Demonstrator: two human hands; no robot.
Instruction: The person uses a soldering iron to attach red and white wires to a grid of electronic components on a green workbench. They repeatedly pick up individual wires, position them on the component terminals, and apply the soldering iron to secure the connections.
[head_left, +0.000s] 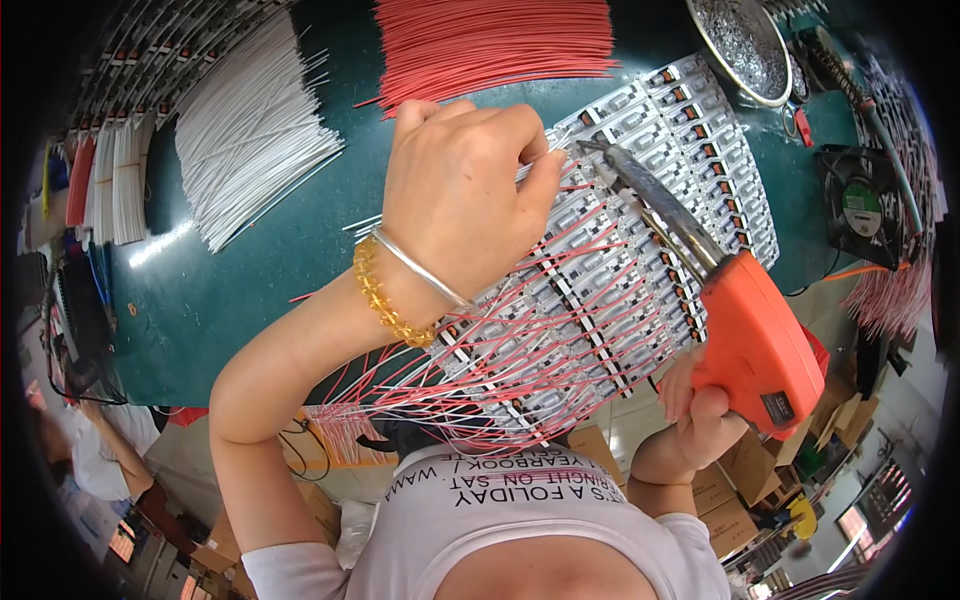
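a dark green surface [200, 320] carries everything here. toward its right side lies a broad slanted panel of pale circuit boards [640, 290], reaching toward the near edge, with thin red and white leads [420, 395] fanned across its left part and spilling over that edge. a wide stack of white wires [255, 130] lies on the left half, toward the far edge; a stack of red wires [495, 40] sits beside it, near the middle of the far edge.

the red-orange soldering gun [760, 335] slants in from the right of the near edge, its metal tip over the panel's far left corner. the left hand [465, 185] is curled, thumb drawn close to the forefinger just beside that tip; whether it pinches a wire i cannot tell. the right hand [705, 410] is wrapped around the gun's handle, beyond the near edge.

a metal bowl [766, 101] of silvery bits stands toward the far right corner, and a black fan [860, 205] at the right edge. smallest are the yellow beads [385, 300] and silver bangle [420, 265] on the left wrist.
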